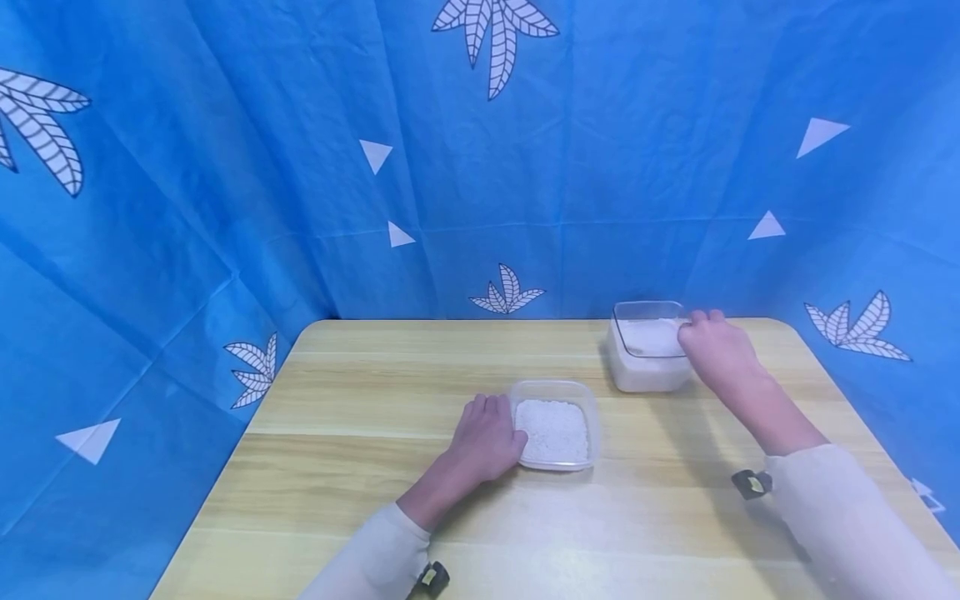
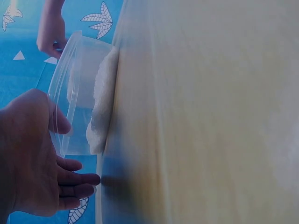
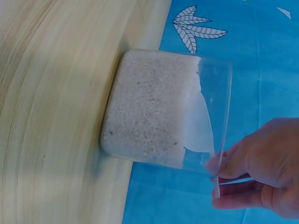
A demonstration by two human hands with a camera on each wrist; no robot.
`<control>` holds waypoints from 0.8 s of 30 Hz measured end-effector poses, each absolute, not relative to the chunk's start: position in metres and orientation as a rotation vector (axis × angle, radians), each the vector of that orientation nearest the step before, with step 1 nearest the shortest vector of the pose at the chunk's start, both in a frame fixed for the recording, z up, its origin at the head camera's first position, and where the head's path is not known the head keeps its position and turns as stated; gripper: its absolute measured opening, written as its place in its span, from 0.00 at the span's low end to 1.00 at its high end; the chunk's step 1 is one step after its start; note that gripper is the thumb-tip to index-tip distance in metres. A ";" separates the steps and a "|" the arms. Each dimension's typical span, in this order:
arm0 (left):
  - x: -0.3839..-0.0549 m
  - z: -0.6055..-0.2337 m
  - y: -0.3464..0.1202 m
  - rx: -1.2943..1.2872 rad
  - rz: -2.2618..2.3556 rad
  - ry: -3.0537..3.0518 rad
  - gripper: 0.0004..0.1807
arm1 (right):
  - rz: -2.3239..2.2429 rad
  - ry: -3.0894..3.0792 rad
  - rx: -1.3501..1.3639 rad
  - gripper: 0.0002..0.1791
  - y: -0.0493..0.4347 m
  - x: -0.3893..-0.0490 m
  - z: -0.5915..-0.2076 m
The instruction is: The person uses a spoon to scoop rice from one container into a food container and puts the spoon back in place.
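My left hand (image 1: 486,440) is at the left side of a low clear plastic tub (image 1: 594,427) that holds white rice-like grains (image 1: 555,429). In the left wrist view its thumb touches the tub's rim, while the other fingers (image 2: 77,179) extend loosely alongside. Farther back and to the right stands a taller clear container (image 1: 647,377), mostly filled with pale grains (image 3: 147,107). My right hand (image 3: 266,163) is at that container's rim and pinches the handle of a white scoop (image 3: 198,125). The scoop's flat part lies inside, against the grains.
Both containers stand on a wood-grain table (image 1: 360,467). The taller one is close to its back edge. A blue curtain (image 1: 637,150) with leaf and triangle prints hangs behind and beside the table. Small dark devices sit at both sleeve cuffs (image 1: 806,475).
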State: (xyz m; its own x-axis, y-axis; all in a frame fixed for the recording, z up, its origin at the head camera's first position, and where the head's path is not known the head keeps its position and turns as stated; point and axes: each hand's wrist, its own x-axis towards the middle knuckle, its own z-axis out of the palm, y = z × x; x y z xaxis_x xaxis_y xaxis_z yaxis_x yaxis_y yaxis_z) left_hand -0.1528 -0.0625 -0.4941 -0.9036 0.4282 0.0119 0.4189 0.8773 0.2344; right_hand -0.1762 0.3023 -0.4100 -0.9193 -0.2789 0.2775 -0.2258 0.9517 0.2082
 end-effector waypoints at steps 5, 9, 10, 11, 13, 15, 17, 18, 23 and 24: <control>-0.152 -0.492 -0.063 0.668 0.373 3.009 0.19 | -0.213 -2.811 0.359 0.09 0.305 -0.173 -0.407; -0.152 -0.492 -0.062 0.671 0.378 3.012 0.19 | -0.190 -2.860 0.338 0.09 0.308 -0.170 -0.403; -0.152 -0.493 -0.062 0.672 0.379 3.013 0.18 | -0.181 -2.869 0.331 0.09 0.309 -0.170 -0.402; -0.152 -0.493 -0.062 0.673 0.378 3.013 0.18 | -0.163 -2.881 0.322 0.09 0.310 -0.169 -0.401; -0.152 -0.494 -0.062 0.677 0.379 3.015 0.17 | -0.128 -2.896 0.308 0.10 0.311 -0.167 -0.399; -0.152 -0.494 -0.062 0.681 0.383 3.017 0.17 | -0.087 -2.905 0.294 0.10 0.313 -0.166 -0.398; -0.152 -0.494 -0.062 0.685 0.379 3.018 0.17 | -0.048 -2.912 0.278 0.11 0.315 -0.164 -0.397; -0.152 -0.494 -0.062 0.685 0.381 3.019 0.17 | -0.036 -2.912 0.275 0.12 0.315 -0.164 -0.396; -0.151 -0.493 -0.062 0.680 0.395 3.018 0.16 | 0.026 -2.922 0.256 0.12 0.318 -0.159 -0.395; -0.151 -0.493 -0.062 0.680 0.398 3.018 0.16 | 0.039 -2.925 0.255 0.12 0.318 -0.158 -0.395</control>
State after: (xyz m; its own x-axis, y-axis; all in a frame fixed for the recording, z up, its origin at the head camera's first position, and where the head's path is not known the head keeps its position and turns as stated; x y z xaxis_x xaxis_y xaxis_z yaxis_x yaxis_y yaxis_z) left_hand -0.1514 -0.0618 -0.4931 -0.9047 0.4247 0.0344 0.4191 0.8723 0.2519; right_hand -0.1584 0.3181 -0.3948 -0.9640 -0.1684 0.2057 -0.1738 0.9847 -0.0082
